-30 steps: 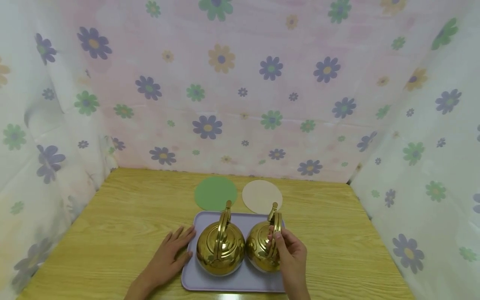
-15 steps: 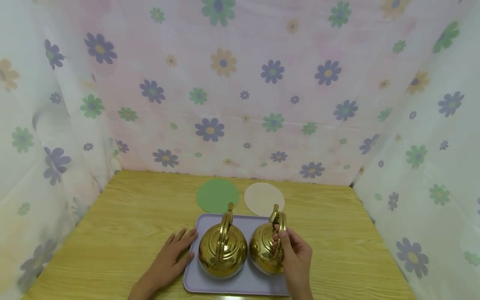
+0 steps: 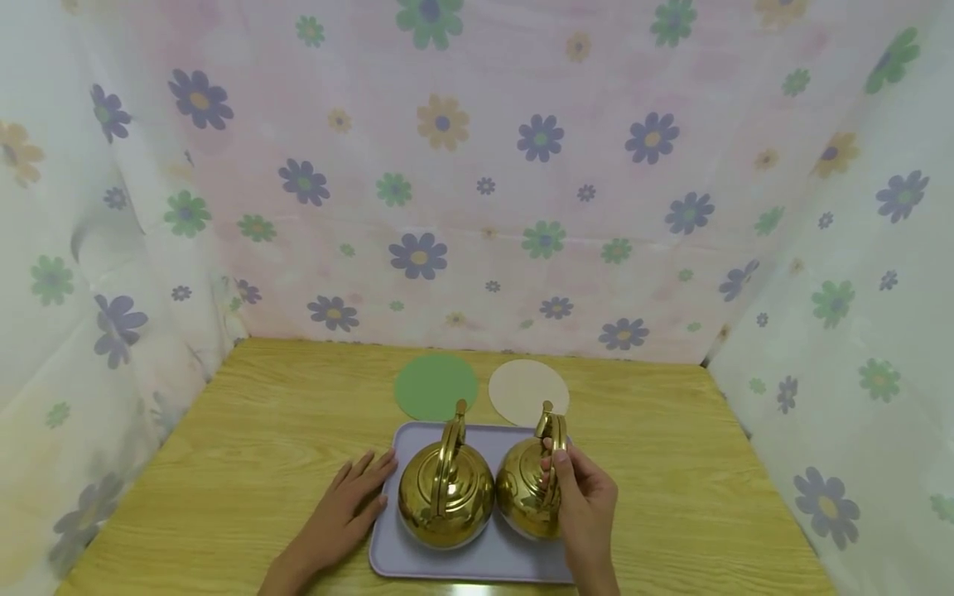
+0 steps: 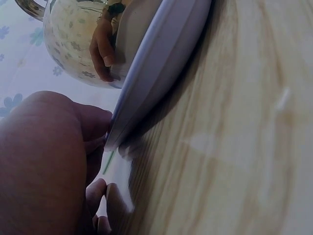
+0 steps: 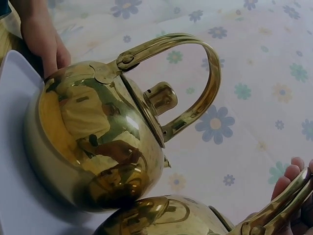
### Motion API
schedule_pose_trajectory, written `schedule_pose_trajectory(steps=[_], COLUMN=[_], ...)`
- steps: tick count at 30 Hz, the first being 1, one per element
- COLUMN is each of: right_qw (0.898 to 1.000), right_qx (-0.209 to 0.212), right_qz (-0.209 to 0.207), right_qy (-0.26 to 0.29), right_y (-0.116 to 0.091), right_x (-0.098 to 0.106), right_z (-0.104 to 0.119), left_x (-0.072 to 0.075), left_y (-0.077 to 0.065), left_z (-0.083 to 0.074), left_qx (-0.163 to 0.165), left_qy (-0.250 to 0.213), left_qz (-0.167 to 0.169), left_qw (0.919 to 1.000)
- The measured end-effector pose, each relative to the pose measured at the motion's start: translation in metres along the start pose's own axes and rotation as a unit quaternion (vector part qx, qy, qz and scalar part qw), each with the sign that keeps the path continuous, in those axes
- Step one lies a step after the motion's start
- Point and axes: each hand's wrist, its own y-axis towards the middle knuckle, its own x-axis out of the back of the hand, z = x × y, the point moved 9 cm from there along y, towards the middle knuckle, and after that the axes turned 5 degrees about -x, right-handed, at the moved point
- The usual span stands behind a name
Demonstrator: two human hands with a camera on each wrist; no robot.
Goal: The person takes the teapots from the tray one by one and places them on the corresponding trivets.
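Two shiny gold kettles stand side by side on a pale purple tray (image 3: 477, 564). My right hand (image 3: 590, 507) grips the raised handle of the right kettle (image 3: 517, 497); in the right wrist view, fingers (image 5: 292, 172) wrap this handle at the lower right corner. The left kettle (image 3: 447, 517) stands untouched with its arched handle upright, its body nearly meeting the right one. At the tray's left edge rests my left hand (image 3: 337, 515), fingers extended. Up close in the left wrist view, the thumb (image 4: 95, 121) touches the tray rim (image 4: 142, 73).
Behind the tray lie a green round mat (image 3: 436, 386) and a cream round mat (image 3: 527, 389), side by side on the wood-grain table (image 3: 313, 397). Flower-print cloth (image 3: 477, 207) hangs at the back and along both sides of the table.
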Motion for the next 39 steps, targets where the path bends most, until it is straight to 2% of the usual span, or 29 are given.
schedule_pose_trajectory(steps=[5,19,26,39], right_qw=[1.0,0.999,0.999,0.999], right_qx=[0.005,-0.029,-0.039,-0.01], right_qz=[0.001,0.015,0.019,0.049], right_qy=[0.003,0.022,0.001,-0.002], right_y=[0.002,0.012,0.024,0.043], right_x=[-0.002,-0.003,-0.001,-0.004], right_z=[0.0,0.002,0.003,0.002], left_x=[0.001,0.002,0.0,0.001], left_y=[0.001,0.001,0.002,0.003], left_z=[0.001,0.001,0.0,0.0], left_qx=[0.003,0.0,-0.001,0.003], left_qy=[-0.003,-0.003,-0.007,-0.008], left_qz=[0.001,-0.006,-0.002,0.001], left_qw=[1.0,1.0,1.0,1.0])
